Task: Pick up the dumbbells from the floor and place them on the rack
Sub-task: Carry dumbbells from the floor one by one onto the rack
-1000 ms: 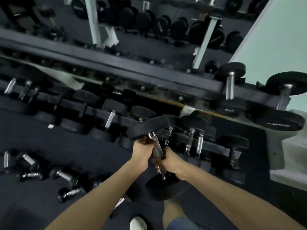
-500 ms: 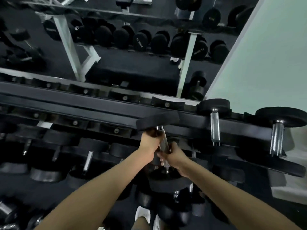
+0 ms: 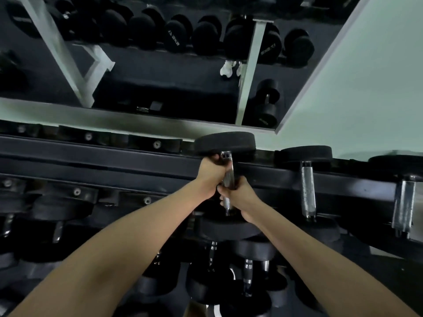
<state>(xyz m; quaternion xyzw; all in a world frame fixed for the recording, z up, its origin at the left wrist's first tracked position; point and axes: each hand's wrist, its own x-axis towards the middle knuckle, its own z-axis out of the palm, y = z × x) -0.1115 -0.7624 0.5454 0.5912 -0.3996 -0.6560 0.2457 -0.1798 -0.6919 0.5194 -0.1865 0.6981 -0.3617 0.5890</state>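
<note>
The middle of the dumbbell (image 3: 225, 145) handle is covered by the left hand (image 3: 209, 175) and right hand (image 3: 240, 194), and its near head is partly behind the right wrist. The rack (image 3: 114, 161) runs off both side edges. Lower rows sink into darkness — shapes blur together. Lettering on the mirrored weights (image 3: 174, 36) is too small to read.

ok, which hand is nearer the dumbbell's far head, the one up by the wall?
Left. The left hand grips the handle right under the far head; the right hand grips lower, nearer the near head.
</note>
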